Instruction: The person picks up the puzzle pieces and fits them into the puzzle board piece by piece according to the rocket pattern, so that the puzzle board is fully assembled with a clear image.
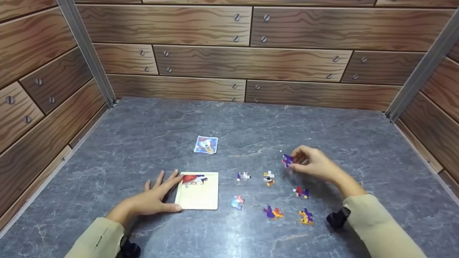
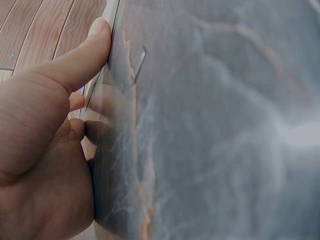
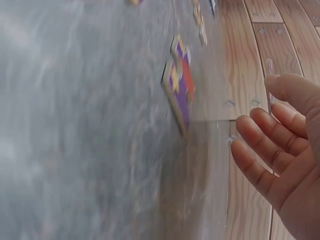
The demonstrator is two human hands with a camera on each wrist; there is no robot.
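R hand (image 1: 315, 165): grip pinched on purple pc (image 1: 287, 161), held above bench (image 1: 251, 125), well R of tray (image 1: 200, 199). L hand (image 1: 154, 199): grip spread wide, nothing grasped, touching tray's L edge. Red/white pc (image 1: 192, 179) in tray's far L part. Lying betw. tray & R hand: grey/white pc (image 1: 244, 176), white/orange pc (image 1: 269, 178). Nearer person: blue/pink pc (image 1: 237, 202), purple/orange pc (image 1: 272, 213), yellow/purple pc (image 1: 306, 217), red/purple pc (image 1: 301, 192). Pic card (image 1: 206, 144) beyond tray.

On the table (image 1: 143, 122), a tray (image 1: 199, 197). At its left edge, touching, the left hand (image 1: 152, 199). In the tray, at the back left, some puzzle (image 1: 193, 179). Behind the tray, well apart, a card (image 1: 206, 144). To its right, six loose bits (image 1: 273, 212), spread out. Behind those, one held bit (image 1: 287, 161), in the right hand (image 1: 313, 165). Around the table, walls (image 1: 200, 61) behind, left and right.
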